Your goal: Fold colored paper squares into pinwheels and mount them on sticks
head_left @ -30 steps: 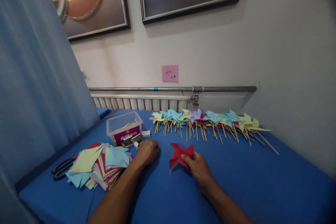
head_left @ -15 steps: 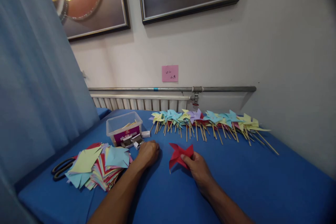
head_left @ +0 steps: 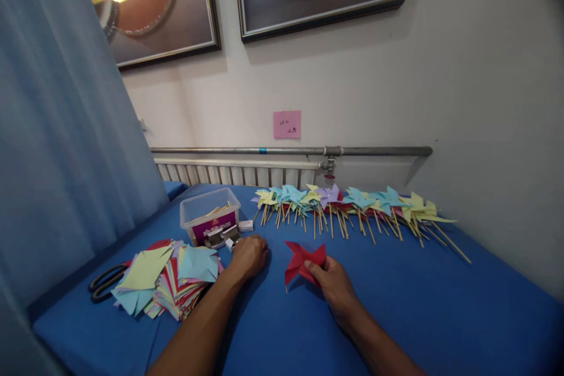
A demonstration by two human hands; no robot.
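My right hand (head_left: 335, 281) pinches a red folded paper pinwheel (head_left: 301, 260) at its middle, just above the blue table (head_left: 418, 299). My left hand (head_left: 248, 255) rests curled on the table, fingers closed, next to several small grey boxes (head_left: 219, 235); whether it holds anything is hidden. A clear plastic tub (head_left: 209, 214) with thin wooden sticks stands just beyond the left hand. A fanned stack of coloured cut paper squares (head_left: 165, 277) lies to the left of my left forearm.
A long row of finished pinwheels on sticks (head_left: 352, 205) lies along the table's far side. Black scissors (head_left: 106, 282) lie at the left edge by a blue curtain (head_left: 61, 147). A radiator and pipe (head_left: 291, 151) run along the wall behind.
Both hands stay almost still; the left hand shifted slightly right and forward. The view tilted down a little.
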